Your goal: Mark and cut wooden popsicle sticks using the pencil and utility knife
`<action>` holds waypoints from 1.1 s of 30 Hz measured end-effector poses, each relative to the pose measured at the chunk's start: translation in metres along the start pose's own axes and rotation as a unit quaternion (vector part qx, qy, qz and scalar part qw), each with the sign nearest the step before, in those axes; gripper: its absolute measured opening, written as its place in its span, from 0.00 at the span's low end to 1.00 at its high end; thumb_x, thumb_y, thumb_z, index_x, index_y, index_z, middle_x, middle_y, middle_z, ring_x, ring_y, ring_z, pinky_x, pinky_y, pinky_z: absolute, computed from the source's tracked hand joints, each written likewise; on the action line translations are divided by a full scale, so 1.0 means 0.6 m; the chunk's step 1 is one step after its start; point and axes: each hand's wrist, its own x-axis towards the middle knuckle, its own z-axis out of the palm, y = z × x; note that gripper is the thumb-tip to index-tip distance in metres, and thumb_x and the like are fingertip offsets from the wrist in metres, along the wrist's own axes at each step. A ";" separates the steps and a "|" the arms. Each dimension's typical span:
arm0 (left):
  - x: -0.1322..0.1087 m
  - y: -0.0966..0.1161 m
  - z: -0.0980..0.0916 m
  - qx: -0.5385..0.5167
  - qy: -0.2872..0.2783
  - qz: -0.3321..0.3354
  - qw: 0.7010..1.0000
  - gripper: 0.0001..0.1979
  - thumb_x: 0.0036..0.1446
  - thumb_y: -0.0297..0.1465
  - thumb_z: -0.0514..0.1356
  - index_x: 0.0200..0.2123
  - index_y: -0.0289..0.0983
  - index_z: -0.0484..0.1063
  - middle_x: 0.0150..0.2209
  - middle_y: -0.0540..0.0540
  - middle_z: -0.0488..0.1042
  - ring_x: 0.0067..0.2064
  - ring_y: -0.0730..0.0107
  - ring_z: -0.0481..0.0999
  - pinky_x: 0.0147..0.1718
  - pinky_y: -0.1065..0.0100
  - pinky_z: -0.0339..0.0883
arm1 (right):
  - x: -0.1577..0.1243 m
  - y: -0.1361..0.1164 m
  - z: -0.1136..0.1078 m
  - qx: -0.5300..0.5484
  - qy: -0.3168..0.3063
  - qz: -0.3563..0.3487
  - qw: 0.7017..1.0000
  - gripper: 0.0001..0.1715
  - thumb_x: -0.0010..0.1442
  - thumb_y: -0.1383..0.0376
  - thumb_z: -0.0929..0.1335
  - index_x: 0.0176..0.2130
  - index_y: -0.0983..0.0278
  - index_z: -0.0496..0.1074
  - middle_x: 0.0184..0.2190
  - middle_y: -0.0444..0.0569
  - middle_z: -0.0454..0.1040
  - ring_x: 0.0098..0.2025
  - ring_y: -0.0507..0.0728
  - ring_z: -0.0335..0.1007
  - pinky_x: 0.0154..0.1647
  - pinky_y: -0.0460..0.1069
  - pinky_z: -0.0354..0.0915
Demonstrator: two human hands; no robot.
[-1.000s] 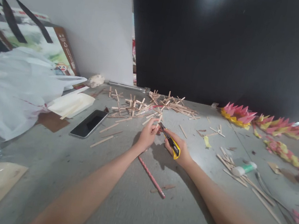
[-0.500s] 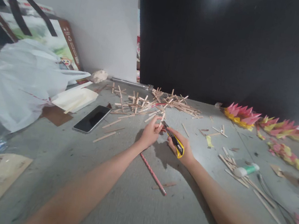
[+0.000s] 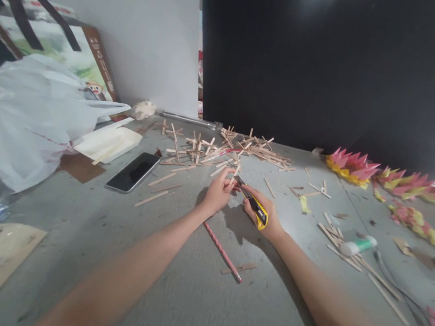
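Between the fingers of my left hand [image 3: 218, 193] a short wooden craft stick [image 3: 235, 173] stands nearly upright. My right hand [image 3: 267, 218] is closed round a yellow and black utility knife [image 3: 255, 206]. Its blade end points up and left, close to the stick and my left fingertips; whether the blade touches the wood I cannot make out. Below my hands a pink patterned pencil [image 3: 223, 252] lies slantwise on the grey table [image 3: 179, 300]. Just beyond my hands is a heap of craft sticks [image 3: 268, 154], some joined into crosses.
A phone [image 3: 133, 172], a white plastic bag [image 3: 34, 123] and a printed carrier bag [image 3: 54, 43] are on the left. To the right lie a glue stick [image 3: 358, 246], loose sticks [image 3: 332, 233], a cable [image 3: 396, 285] and folded pink and yellow paper pieces [image 3: 351, 166]. A dark panel [image 3: 340, 67] rises behind.
Almost nothing differs. My hands, the stick and the utility knife keep nearly the same places; the whole view has shifted very slightly.
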 end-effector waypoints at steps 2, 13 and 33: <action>-0.001 -0.001 0.000 0.001 -0.007 -0.002 1.000 0.18 0.65 0.38 0.62 0.54 0.41 0.65 0.32 0.49 0.80 0.34 0.63 0.83 0.35 0.65 0.75 | 0.001 0.000 -0.001 -0.001 -0.002 0.006 1.000 0.22 0.74 0.57 0.65 0.62 0.62 0.73 0.55 0.60 0.80 0.54 0.62 0.80 0.58 0.58 0.75; -0.001 -0.001 -0.001 -0.002 -0.002 -0.021 1.000 0.17 0.62 0.32 0.61 0.54 0.41 0.64 0.32 0.51 0.79 0.35 0.65 0.83 0.36 0.68 0.72 | 0.000 0.002 0.002 0.013 -0.004 0.000 1.000 0.22 0.73 0.59 0.65 0.63 0.58 0.74 0.55 0.55 0.81 0.54 0.62 0.80 0.59 0.57 0.73; -0.006 0.004 -0.001 0.057 -0.012 -0.032 0.998 0.16 0.63 0.33 0.60 0.53 0.41 0.64 0.29 0.53 0.78 0.32 0.67 0.82 0.36 0.68 0.73 | -0.001 -0.002 0.001 0.016 -0.014 0.025 0.999 0.21 0.74 0.60 0.65 0.62 0.59 0.73 0.56 0.56 0.80 0.54 0.61 0.80 0.57 0.56 0.73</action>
